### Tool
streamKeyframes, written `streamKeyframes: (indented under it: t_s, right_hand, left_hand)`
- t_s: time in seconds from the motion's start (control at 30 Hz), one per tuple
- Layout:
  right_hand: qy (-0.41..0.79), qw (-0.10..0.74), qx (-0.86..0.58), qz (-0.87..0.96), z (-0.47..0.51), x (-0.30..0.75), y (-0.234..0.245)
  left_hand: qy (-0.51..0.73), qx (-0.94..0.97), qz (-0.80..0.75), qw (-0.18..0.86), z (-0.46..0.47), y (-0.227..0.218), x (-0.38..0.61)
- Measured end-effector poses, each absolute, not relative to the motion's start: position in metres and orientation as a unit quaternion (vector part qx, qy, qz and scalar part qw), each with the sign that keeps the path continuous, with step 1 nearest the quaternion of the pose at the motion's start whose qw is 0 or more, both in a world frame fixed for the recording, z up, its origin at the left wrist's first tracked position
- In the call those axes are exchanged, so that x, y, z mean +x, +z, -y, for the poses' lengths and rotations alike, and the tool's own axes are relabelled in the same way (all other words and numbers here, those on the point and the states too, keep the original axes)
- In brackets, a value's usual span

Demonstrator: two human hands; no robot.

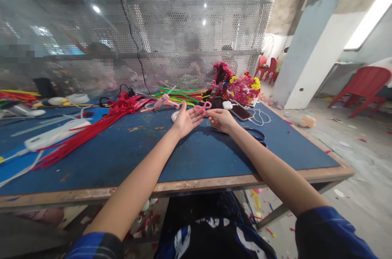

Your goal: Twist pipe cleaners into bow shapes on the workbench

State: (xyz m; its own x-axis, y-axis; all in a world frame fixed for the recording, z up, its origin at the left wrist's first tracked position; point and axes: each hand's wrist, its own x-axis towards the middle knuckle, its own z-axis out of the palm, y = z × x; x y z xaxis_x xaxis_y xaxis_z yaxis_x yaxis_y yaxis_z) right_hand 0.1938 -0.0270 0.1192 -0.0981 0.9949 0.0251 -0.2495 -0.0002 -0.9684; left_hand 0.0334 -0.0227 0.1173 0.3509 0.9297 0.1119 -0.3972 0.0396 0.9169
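My right hand [223, 120] pinches a small pink looped bow [203, 106], which looks bent from fuzzy craft wire. Just left of it, my left hand [184, 121] is open, palm up and fingers stretched, with the fingertips at the bow's lower edge. Whether those fingers touch the bow I cannot tell. Behind my left hand lie a pink glue gun [165, 102] and a white roll [174, 116], partly covered by the thumb. Scissors with dark blue handles [256, 131] lie under and beside my right wrist.
Beyond my hands are green and yellow craft stems [183, 94] and a bunch of pink flowers [243, 88]. A phone [241, 112], white case [227, 105] and cable sit right. Red strips [88, 139] and a power strip [56, 134] lie left. A perforated metal screen [171, 38] stands behind.
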Motion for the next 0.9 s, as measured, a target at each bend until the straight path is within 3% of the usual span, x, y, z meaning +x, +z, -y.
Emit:
streamKeyframes:
  t_s: [0.33, 0.7, 0.9]
  right_hand:
    - [0.589, 0.523, -0.412, 0.458, 0.032, 0.189, 0.118]
    - [0.535, 0.510, -0.403, 0.540, 0.037, 0.186, 0.119]
    - [0.447, 0.530, -0.407, 0.595, 0.036, 0.183, 0.117]
  left_hand:
    - [0.526, 0.555, -0.378, 0.522, 0.017, 0.103, 0.037]
    - [0.536, 0.567, -0.373, 0.503, 0.021, 0.104, 0.038]
    - [0.520, 0.588, -0.356, 0.507, 0.022, 0.104, 0.040]
